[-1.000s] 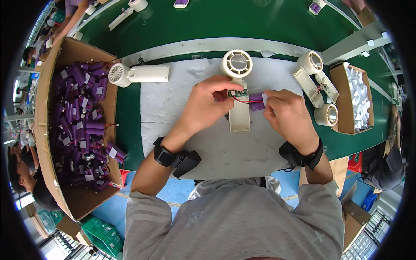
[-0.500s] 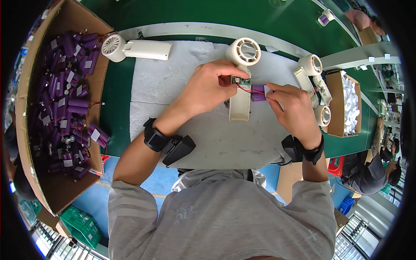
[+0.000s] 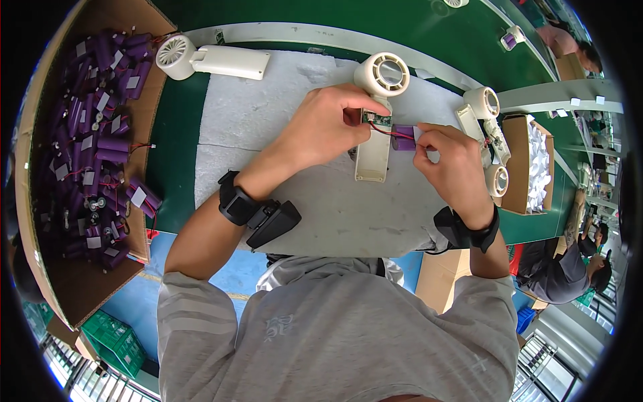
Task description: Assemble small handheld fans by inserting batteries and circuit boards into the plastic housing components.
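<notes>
A cream handheld fan (image 3: 382, 74) with its handle (image 3: 372, 164) opened lies in front of me, head pointing away. My left hand (image 3: 320, 126) grips the fan where a small green circuit board (image 3: 379, 119) sits, thumb and index finger on either side. Red wires run from the board to a purple battery cell (image 3: 403, 139) just right of the handle. At the battery's right end my right hand (image 3: 454, 161) is closed in a pinch on a small white tab (image 3: 418, 133) on the cell. The fingertips partly cover this tab.
A cardboard box (image 3: 151, 120) of purple batteries stands at left. Another cream fan (image 3: 231, 62) lies at the back left. Opened fan parts (image 3: 483, 104) and a box (image 3: 517, 164) of white pieces are at right. A grey-white foam sheet (image 3: 234, 120) covers the work spot.
My right thumb and index finger have drawn into a tighter pinch at the battery's end. My left hand keeps its hold on the fan. The whole view has shifted slightly.
</notes>
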Demonstrator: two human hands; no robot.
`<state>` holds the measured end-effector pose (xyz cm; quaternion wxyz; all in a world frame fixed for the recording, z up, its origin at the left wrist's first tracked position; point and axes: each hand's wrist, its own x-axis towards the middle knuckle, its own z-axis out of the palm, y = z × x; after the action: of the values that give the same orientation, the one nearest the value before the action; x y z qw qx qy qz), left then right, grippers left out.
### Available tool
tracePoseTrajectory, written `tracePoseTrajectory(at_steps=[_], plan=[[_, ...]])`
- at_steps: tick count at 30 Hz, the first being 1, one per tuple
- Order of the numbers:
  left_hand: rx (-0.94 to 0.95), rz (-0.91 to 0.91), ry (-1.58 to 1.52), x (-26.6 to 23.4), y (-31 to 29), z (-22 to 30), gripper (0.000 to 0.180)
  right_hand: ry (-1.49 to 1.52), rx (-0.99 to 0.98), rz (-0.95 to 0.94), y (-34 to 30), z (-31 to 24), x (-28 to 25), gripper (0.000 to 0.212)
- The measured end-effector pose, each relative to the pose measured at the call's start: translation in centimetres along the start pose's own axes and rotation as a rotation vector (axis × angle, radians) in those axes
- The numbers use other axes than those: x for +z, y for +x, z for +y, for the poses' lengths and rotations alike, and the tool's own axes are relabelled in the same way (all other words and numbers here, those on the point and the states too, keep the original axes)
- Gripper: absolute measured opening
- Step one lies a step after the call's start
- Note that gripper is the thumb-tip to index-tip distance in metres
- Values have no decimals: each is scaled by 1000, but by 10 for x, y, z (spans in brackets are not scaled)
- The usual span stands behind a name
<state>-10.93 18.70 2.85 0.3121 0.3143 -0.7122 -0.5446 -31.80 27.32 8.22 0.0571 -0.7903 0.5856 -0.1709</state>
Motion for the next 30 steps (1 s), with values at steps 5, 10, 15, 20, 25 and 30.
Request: tracePoseTrajectory(at_steps=[5, 10, 15, 20, 25, 30], plan=[[7, 2, 0, -1, -2, 1, 32, 199, 123, -37, 3, 6, -6, 8], [-34, -53, 16, -3, -2, 3, 32, 315, 238, -134, 4, 22, -12, 8], [37, 22, -4, 0, -4, -2, 31, 350, 295, -75, 14, 30, -25, 11], [2, 13, -5, -1, 1, 5, 30, -80, 463, 254, 64, 96, -53, 28], [-30, -31, 12, -2, 0, 0, 33, -246, 324, 50, 126, 137, -41, 39], [-6, 5, -3, -2, -4, 4, 33, -247, 384, -85, 205, 191, -47, 48]])
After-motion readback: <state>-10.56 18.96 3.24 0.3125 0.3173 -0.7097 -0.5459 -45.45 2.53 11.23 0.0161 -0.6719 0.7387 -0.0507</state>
